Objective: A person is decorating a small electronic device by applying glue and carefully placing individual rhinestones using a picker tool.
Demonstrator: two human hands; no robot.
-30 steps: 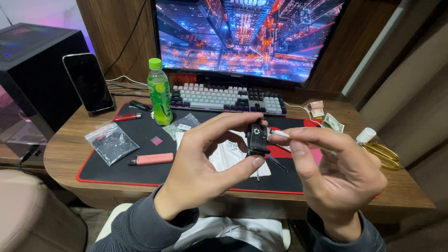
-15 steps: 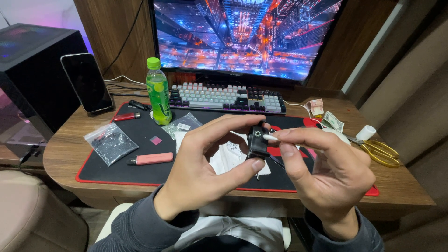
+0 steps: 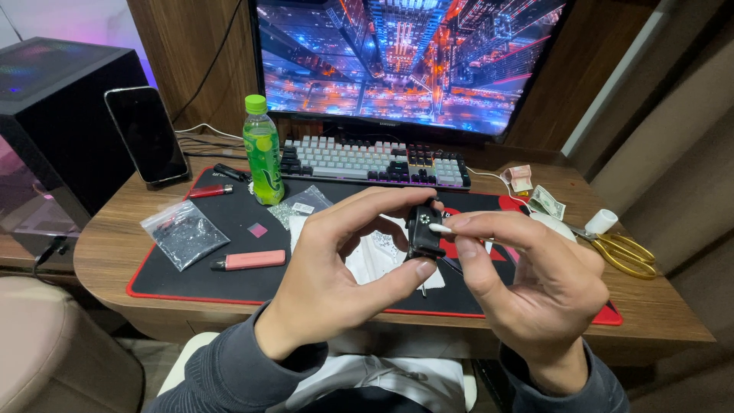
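A wooden desk (image 3: 107, 245) carries a black mat (image 3: 229, 229) with a red edge. On the mat, left of the fingers, lie a pink lighter (image 3: 248, 261), a clear bag (image 3: 182, 233) of dark bits, a red lighter (image 3: 209, 190) and a green bottle (image 3: 263, 151). Beyond the fingers stands a keyboard (image 3: 367, 160). Right of them lie gold scissors (image 3: 623, 252) and banknotes (image 3: 547, 202). Far left, a phone (image 3: 147, 134) leans on a black box (image 3: 53, 115).
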